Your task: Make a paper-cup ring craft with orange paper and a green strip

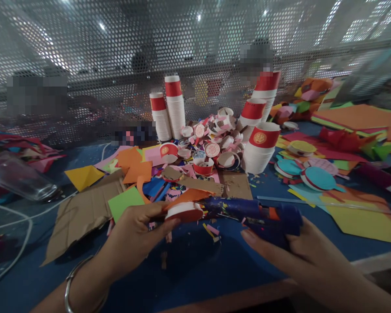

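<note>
Between its thumb and fingers, my left hand [135,237] pinches a round white-and-orange paper piece [184,212], which looks like a cut cup base. An orange paper sheet [193,194] sits against its top side. My right hand [299,254] is wrapped round the handle of a dark blue glue gun [247,211]. The gun's nozzle points left and meets the right edge of the round piece; whether they touch is hard to tell. Paper scraps cling to the gun. Both hands are above the blue table [189,269].
Stacked red-and-white paper cups [259,150] stand behind a pile of cut cup pieces [211,150]. Cardboard [81,213] and green paper [125,202] lie left. Turquoise round pieces [317,177] and coloured sheets [371,217] lie right. A clear bottle [19,178] and white cable [29,230] are far left.
</note>
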A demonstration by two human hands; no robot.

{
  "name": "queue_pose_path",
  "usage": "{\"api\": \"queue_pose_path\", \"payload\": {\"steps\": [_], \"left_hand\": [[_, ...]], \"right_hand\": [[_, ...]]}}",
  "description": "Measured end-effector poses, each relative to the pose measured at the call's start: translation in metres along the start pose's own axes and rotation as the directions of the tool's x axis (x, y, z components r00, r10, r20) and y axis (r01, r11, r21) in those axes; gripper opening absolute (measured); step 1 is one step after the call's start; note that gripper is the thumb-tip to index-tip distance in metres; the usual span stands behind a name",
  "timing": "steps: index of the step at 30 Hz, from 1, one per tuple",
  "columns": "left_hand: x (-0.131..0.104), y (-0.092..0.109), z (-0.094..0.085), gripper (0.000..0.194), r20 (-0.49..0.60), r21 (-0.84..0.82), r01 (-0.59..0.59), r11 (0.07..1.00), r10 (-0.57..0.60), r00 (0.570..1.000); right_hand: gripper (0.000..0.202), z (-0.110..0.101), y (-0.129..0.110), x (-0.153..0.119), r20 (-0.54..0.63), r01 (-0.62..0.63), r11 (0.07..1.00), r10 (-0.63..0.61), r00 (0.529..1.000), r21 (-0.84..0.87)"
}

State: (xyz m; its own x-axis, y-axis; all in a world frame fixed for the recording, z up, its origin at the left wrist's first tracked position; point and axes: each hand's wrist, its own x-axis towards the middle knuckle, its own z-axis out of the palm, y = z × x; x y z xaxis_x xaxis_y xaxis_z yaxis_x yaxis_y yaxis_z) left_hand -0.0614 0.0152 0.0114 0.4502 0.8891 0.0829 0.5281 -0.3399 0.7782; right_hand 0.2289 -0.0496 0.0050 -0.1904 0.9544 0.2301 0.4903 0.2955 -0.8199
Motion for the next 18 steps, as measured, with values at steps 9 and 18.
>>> {"api": "queue_pose_path", "payload": {"steps": [9,18], "left_hand": [[0.0021,0.0021,-0.0005,0.025,-0.034,-0.004,-0.022,1.000,0.022,0.999],[-0.0002,0.0039,0.0044,0.026,-0.066,0.113,0.012,0.994,-0.005,0.998]], "right_hand": [[0.028,-0.0023,-0.0012,-0.0048,-0.038,-0.002,0.999,0.004,0.999,0.045],[0.023,0.0029,-0.0062,-0.0069,-0.034,-0.020,0.995,0.024,0.999,0.093]]}}
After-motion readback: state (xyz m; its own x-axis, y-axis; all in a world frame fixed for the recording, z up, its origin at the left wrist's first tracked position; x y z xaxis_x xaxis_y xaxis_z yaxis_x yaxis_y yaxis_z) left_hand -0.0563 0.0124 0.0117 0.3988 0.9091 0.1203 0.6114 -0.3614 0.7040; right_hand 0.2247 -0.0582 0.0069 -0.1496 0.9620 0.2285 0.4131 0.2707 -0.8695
